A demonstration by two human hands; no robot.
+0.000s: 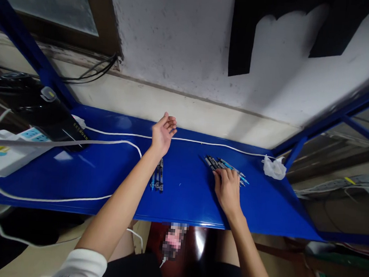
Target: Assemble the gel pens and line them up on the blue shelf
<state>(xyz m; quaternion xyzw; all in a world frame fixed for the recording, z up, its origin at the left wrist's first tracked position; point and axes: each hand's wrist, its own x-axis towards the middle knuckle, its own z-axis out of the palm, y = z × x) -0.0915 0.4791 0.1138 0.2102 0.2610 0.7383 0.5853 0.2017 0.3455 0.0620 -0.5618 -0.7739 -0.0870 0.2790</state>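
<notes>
My left hand (163,133) is raised over the back of the blue desk, palm turned sideways, fingers loosely bent and apart with nothing in them. Below it, a few pens (158,177) lie side by side, partly behind my left forearm. Farther right, my right hand (228,189) is down on a loose pile of pens (213,162), some dark and clear, some with light blue parts. Its fingers are closed at the near side of the pile and seem to pinch a pen; the fingertips are partly hidden.
A white cable (200,143) runs along the back of the blue desk (185,203). At the right end sits a crumpled white plastic bag (274,168). On the left are a white power strip (11,153), a black box (41,108) and looping cables. Blue frame posts (295,152) stand at both ends.
</notes>
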